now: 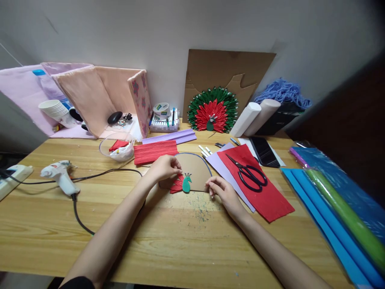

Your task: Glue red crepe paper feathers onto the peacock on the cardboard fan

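Green bird [187, 185], one: at near edge of cardboard [195, 166], long axis fore-and-aft, red petals [177, 185] adjoining left; nearside of left hand [164, 166], the closer, fingers bunched, grip unclear. Right hand [224, 194]: fingers half-curled, cardboard's right corner, hold unclear.

Power strip [15, 182] cropped (left), cardboard [197, 170] part-hidden
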`<state>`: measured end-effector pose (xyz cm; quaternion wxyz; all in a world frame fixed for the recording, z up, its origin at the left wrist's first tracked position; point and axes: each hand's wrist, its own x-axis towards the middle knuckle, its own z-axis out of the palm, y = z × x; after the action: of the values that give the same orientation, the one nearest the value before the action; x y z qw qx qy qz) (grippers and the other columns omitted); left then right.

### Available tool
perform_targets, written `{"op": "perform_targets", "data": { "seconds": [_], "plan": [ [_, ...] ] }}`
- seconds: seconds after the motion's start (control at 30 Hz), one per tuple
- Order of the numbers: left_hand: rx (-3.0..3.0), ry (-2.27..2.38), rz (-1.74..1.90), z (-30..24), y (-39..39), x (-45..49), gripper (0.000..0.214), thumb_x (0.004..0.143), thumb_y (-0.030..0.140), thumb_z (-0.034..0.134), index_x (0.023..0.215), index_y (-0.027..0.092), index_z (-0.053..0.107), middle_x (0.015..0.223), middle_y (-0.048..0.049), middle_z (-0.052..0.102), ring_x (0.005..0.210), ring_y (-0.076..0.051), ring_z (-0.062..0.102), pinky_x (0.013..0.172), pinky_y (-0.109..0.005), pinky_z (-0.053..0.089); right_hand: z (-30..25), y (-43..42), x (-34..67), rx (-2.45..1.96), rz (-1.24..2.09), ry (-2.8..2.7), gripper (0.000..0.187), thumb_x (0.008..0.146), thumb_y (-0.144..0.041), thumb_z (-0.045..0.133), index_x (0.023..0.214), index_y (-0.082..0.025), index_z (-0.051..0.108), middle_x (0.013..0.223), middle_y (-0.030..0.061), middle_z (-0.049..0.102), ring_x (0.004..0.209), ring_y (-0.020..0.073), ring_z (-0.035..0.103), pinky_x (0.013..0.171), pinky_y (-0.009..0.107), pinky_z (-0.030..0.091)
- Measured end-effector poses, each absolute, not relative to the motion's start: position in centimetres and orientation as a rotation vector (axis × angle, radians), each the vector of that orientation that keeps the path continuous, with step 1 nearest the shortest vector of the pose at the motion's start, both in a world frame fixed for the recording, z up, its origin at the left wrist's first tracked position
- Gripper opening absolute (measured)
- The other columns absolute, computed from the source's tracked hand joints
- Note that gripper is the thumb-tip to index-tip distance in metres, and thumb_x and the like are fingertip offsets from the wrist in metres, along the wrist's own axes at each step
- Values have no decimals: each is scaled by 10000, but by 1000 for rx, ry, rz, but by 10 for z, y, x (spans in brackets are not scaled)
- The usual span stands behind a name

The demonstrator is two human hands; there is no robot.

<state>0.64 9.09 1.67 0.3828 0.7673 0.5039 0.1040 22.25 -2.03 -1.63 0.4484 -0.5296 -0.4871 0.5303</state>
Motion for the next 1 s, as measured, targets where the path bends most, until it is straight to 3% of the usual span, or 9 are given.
{"op": "perform_targets", "data": {
  "seconds": [0.13,1.0],
  "plan": [
    [2042,1166,274,13,89,10,295,624,367,664,851,177,670,764,-22,672,656,-132,578,551,-210,391,-16,-20,223,-1309,1308,-1211,177,804,-344,521,801,-168,543,593,-27,486,532,98,453,492,219,375],
    [2066,1133,246,8,86,18,177,700,288,569,790,154,642,750,-35,669,668,-139,591,587,-218,415,-16,-20,223,-1311,1303,-1213,195,800,-369,531,790,-175,546,615,-19,519,527,103,469,488,226,388]
  ]
}}
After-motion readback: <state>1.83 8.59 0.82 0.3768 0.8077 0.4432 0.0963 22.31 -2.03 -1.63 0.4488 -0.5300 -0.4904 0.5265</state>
